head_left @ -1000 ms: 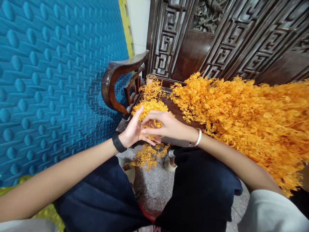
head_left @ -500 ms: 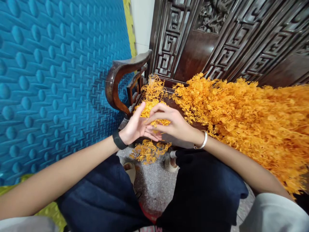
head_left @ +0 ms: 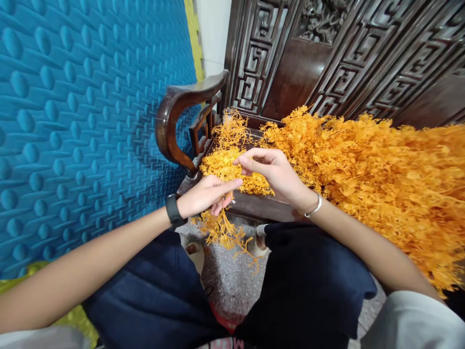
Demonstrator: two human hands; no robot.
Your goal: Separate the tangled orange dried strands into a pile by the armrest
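My left hand (head_left: 210, 195), with a dark band at the wrist, is closed with its thumb stretched along the top. Thin stems of an orange artificial foliage sprig (head_left: 225, 230) come out under its fingers, and the feathery part hangs down above the floor. Just above and to the right is my right hand (head_left: 272, 169), wearing a silver bangle. Its fingertips come together in a pinch; whether anything small is between them I cannot make out. Behind both hands lies a small heap of orange foliage pieces (head_left: 221, 165) on the dark wooden seat (head_left: 261, 206).
A large pile of orange foliage (head_left: 381, 179) covers the bench to the right. The curved wooden armrest (head_left: 169, 121) rises at the left, and a carved backrest (head_left: 290, 87) stands behind. Blue textured foam matting (head_left: 90, 121) fills the left side. Speckled floor (head_left: 232, 281) shows between my knees.
My hands have moved apart: the right rose up and to the right, while the left turned its palm inward and closed on the stems. More of the sprig now hangs below.
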